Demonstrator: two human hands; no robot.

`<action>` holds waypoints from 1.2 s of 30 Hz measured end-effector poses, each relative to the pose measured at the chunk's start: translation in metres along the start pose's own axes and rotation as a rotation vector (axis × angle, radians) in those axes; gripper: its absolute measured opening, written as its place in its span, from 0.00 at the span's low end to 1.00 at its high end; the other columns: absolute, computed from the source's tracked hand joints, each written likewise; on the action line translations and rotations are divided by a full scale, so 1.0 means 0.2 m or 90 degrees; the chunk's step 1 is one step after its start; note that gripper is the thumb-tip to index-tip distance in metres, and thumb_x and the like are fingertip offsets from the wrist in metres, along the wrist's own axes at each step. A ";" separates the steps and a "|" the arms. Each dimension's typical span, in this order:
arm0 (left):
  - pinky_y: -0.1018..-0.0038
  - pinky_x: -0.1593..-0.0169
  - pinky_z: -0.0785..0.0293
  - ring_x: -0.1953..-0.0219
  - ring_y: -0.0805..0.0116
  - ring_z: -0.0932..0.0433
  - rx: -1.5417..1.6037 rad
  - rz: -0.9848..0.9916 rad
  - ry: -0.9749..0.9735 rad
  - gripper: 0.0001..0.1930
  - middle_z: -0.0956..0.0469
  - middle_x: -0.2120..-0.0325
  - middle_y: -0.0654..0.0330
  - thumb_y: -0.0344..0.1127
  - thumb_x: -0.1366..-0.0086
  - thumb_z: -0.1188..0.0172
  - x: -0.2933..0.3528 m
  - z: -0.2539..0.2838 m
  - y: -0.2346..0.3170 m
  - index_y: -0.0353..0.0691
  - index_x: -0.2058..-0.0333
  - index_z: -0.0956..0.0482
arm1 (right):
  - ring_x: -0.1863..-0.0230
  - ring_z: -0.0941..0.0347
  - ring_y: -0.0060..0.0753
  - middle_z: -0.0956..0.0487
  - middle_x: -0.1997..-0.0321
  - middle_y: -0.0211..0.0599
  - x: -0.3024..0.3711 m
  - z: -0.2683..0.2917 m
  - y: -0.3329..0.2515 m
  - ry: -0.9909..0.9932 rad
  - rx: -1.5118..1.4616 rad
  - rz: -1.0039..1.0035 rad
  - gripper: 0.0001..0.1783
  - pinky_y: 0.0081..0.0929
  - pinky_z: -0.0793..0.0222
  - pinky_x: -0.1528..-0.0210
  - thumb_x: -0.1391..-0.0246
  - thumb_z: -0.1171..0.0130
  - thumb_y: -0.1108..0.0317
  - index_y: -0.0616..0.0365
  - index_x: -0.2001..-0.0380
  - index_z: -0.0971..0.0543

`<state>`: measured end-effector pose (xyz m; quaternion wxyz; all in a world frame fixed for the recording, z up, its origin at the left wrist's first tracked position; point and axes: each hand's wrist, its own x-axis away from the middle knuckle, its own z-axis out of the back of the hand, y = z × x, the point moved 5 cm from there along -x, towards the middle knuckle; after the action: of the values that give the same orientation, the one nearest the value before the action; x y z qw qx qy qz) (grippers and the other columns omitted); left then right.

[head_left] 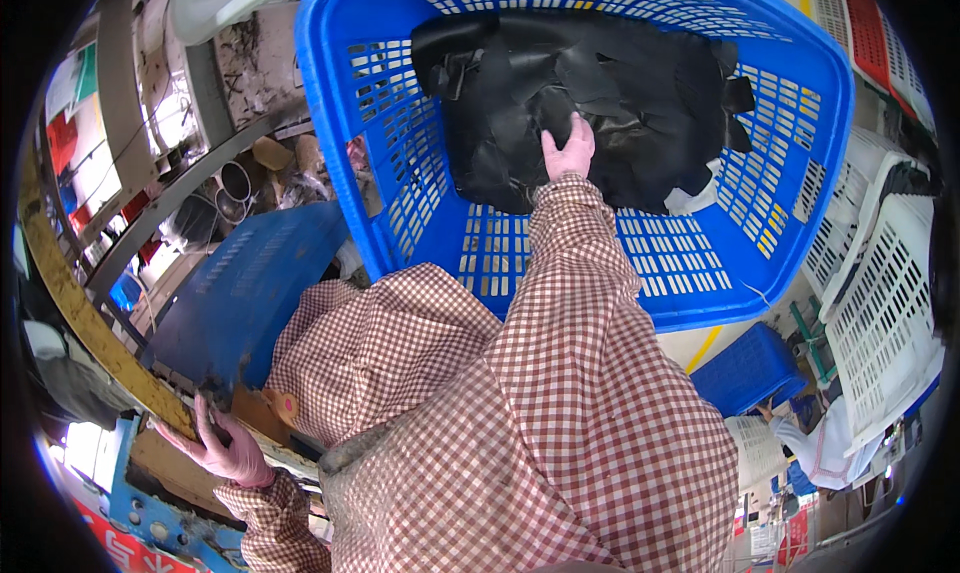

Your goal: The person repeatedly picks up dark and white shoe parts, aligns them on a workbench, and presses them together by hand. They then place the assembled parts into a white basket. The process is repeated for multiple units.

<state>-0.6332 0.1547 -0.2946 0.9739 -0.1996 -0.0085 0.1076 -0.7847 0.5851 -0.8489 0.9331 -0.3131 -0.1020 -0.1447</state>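
My right hand [569,158] reaches down into a large blue plastic basket [335,123]. Its thumb and fingers are apart and touch a heap of black, thin, flexible pieces [640,93], which look like rubber or leather sheets. Whether a piece lies between the fingers is hard to see. Down at the lower left, my left hand [238,455] is open, its fingers stretched toward the end of a worn yellow bar [125,358]. I see nothing held in it. Checked brown-and-white sleeves cover both arms.
A dark blue panel [250,283] stands left of the basket, beside a metal frame [170,213]. White slatted baskets [885,313] and a smaller blue bin [750,373] are at the right. A red crate [868,33] is at the upper right. Another person's white sleeve [825,443] shows lower right.
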 end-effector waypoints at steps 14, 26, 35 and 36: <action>0.69 0.47 0.20 0.30 0.43 0.38 0.013 -0.004 0.016 0.23 0.47 0.29 0.46 0.15 0.40 0.44 0.01 -0.01 -0.01 0.47 0.50 0.16 | 0.33 0.32 0.51 0.30 0.33 0.56 0.05 0.05 -0.01 -0.192 -0.240 -0.807 0.62 0.42 0.37 0.31 0.62 0.27 0.31 0.71 0.36 0.33; 0.64 0.40 0.24 0.31 0.43 0.38 0.063 0.039 0.045 0.25 0.46 0.29 0.48 0.14 0.44 0.42 0.03 -0.03 -0.03 0.47 0.51 0.15 | 0.45 0.23 0.44 0.21 0.43 0.48 -0.19 -0.19 -0.16 0.076 -0.420 -0.790 0.36 0.40 0.27 0.41 0.50 0.27 0.64 0.66 0.40 0.27; 0.59 0.37 0.28 0.32 0.41 0.36 0.074 0.037 0.070 0.24 0.42 0.31 0.45 0.15 0.45 0.39 0.00 -0.01 0.01 0.48 0.52 0.15 | 0.52 0.20 0.39 0.18 0.48 0.42 -0.05 0.07 -0.14 0.144 -0.755 -0.557 0.24 0.39 0.21 0.50 0.46 0.33 0.79 0.63 0.45 0.22; 0.59 0.36 0.28 0.32 0.41 0.36 0.088 0.042 0.087 0.24 0.42 0.31 0.44 0.15 0.44 0.39 0.00 -0.01 0.01 0.48 0.52 0.15 | 0.52 0.20 0.39 0.18 0.48 0.39 0.02 0.11 -0.13 0.102 -0.812 -0.582 0.20 0.39 0.22 0.48 0.42 0.36 0.75 0.62 0.46 0.21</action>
<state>-0.6342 0.1564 -0.2970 0.9796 -0.1394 0.0720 0.1259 -0.7908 0.5783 -0.8162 0.4258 -0.7034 -0.0504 -0.5669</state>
